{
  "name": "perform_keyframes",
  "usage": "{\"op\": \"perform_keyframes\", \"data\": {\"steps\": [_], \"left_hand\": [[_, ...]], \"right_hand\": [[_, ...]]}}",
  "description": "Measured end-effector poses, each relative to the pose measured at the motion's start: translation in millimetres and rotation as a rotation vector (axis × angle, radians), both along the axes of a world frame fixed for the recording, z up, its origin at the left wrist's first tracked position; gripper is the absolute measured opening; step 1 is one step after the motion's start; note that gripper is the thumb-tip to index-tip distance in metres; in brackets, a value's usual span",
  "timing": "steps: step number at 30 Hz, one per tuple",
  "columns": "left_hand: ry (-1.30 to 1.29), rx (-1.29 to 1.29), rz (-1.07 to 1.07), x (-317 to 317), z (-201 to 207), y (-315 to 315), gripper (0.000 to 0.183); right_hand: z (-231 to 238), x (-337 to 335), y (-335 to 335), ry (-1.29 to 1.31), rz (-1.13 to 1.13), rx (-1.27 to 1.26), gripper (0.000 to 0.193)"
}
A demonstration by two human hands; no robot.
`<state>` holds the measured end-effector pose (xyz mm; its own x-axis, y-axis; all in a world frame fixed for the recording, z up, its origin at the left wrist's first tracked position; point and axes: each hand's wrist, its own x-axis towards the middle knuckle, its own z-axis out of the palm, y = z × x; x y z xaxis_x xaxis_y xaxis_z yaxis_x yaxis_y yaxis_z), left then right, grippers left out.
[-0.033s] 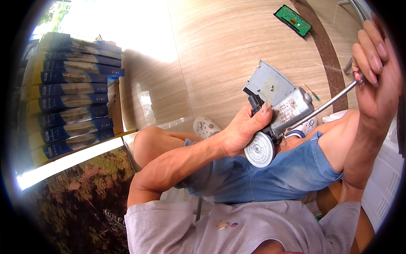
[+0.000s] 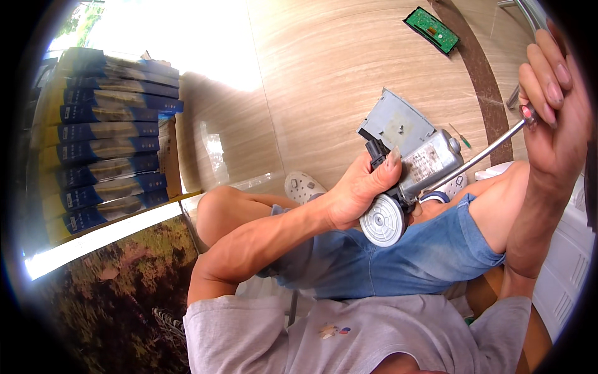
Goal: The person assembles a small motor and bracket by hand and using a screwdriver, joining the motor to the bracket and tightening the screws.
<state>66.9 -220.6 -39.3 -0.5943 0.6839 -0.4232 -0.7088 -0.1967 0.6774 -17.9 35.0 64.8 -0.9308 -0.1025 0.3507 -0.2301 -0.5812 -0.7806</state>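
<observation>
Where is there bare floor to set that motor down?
Bare floor lies between the stacked blue boxes and the green circuit board. It is crowded around the motor, left hand, right hand and screwdriver.

The motor assembly (image 2: pixel 405 174) sits above the lap; stacked boxes (image 2: pixel 103 137) at 9 o'clock, circuit board (image 2: pixel 431 29) at 1 o'clock.

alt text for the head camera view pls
A seated person's left hand grips a small grey electric motor over their lap while the right hand holds a long screwdriver against it. A green circuit board lies on the floor.
</observation>
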Motion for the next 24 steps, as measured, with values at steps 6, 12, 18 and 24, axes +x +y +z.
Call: {"op": "perform_keyframes", "data": {"steps": [6, 12, 18, 24], "left_hand": [[-0.053, 0.139, 0.074, 2.5, -3.4, 1.3, 0.071], [-0.100, 0.201, 0.097, 2.4, -3.6, 0.1, 0.061], [-0.043, 0.085, 0.046, 0.4, 0.5, 0.2, 0.078], [-0.044, 0.108, 0.051, 0.1, 0.3, 1.1, 0.077]], "right_hand": [[-3.0, -0.1, -1.7, -0.005, -0.003, 0.002, 0.033], [-2.7, -0.1, -1.8, -0.003, -0.005, 0.006, 0.032], [-1.6, 1.5, -1.6, -0.003, -0.004, 0.006, 0.031], [-3.2, 1.3, -1.7, -0.006, -0.005, 0.016, 0.031]]}}
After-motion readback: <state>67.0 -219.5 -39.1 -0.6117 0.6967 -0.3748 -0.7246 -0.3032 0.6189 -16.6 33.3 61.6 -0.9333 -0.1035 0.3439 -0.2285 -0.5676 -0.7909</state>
